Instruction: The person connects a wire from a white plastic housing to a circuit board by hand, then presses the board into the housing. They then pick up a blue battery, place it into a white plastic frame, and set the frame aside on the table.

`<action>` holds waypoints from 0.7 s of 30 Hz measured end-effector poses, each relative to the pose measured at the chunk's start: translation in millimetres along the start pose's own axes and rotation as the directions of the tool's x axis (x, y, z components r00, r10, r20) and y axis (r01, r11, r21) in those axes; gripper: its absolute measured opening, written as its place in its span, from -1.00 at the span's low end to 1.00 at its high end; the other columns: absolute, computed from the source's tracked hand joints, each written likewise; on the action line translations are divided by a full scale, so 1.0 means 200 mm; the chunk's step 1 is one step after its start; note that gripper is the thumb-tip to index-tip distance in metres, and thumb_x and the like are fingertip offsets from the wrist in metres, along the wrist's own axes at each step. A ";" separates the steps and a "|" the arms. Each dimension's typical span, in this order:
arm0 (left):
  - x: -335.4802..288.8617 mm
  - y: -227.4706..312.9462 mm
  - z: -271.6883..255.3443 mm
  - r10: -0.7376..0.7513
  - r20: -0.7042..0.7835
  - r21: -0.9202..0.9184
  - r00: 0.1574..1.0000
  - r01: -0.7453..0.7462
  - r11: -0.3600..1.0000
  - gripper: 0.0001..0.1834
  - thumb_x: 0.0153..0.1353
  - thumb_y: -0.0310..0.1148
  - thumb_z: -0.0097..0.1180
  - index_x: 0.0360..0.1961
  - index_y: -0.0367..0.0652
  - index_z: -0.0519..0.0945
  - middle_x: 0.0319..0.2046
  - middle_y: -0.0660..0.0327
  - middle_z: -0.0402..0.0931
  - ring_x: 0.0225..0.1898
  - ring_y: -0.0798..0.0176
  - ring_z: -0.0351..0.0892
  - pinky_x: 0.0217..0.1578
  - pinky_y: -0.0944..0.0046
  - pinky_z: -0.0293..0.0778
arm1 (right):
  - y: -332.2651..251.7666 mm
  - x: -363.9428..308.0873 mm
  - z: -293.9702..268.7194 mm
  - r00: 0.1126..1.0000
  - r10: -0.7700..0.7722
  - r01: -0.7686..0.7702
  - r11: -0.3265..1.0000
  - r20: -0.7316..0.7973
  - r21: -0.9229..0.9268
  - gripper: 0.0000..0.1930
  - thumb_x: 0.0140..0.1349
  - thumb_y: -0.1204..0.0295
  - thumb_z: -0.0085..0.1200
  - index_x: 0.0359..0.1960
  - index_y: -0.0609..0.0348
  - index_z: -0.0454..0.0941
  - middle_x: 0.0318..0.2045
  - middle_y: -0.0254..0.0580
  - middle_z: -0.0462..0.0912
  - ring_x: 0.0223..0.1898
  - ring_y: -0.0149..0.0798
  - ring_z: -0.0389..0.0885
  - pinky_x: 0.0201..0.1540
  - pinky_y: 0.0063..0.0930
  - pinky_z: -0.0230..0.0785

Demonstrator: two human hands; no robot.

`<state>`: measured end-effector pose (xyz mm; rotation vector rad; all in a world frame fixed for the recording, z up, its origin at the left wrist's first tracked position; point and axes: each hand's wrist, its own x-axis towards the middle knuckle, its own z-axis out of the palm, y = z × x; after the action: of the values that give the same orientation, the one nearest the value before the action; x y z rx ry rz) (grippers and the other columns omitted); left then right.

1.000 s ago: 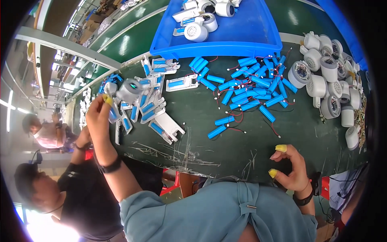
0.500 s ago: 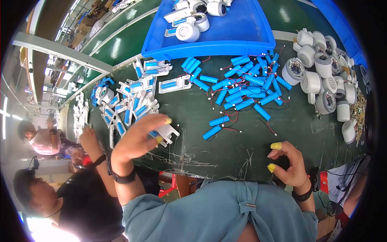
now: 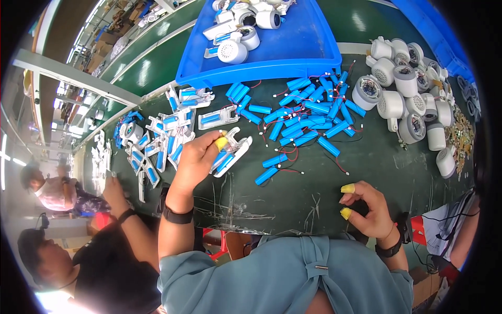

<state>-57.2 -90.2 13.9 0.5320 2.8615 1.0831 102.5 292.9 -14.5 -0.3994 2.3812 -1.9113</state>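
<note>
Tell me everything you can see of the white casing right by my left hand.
The white casing looks like plastic: a narrow, shallow tray, open side up, with a blue cylinder inside and two prongs at its far end. It slants away and to the right above the dark green tabletop; whether it lies flat is unclear. Your left hand partly covers it, its yellow-covered fingertips apparently touching it.

Rectangular blue plastic tray [image 3: 303,47]: sits at twelve o'clock. Round white-and-grey housings [image 3: 391,104]: heaped at two o'clock. Small brass-coloured pieces [image 3: 460,137]: lie beside them, three o'clock. Long white beam [image 3: 77,76]: ten o'clock. Black-shirted co-worker [image 3: 112,267]: eight o'clock.
</note>
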 end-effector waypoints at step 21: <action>0.06 0.24 0.23 -0.107 0.108 -0.229 0.988 0.130 0.965 -0.77 0.18 -0.56 0.17 -0.11 -0.26 0.61 -0.30 0.29 0.57 -0.30 0.43 0.51 -0.25 0.40 0.43 | 0.01 -0.04 -0.03 0.999 0.038 -0.037 0.997 -0.019 0.068 -0.60 0.14 0.67 0.17 0.05 0.25 0.49 -0.23 -0.17 0.59 -0.23 -0.33 0.64 -0.18 -0.51 0.49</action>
<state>-46.6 -23.8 10.0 0.3804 2.5970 1.3145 107.4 301.4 -16.5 -0.3294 2.3116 -1.9829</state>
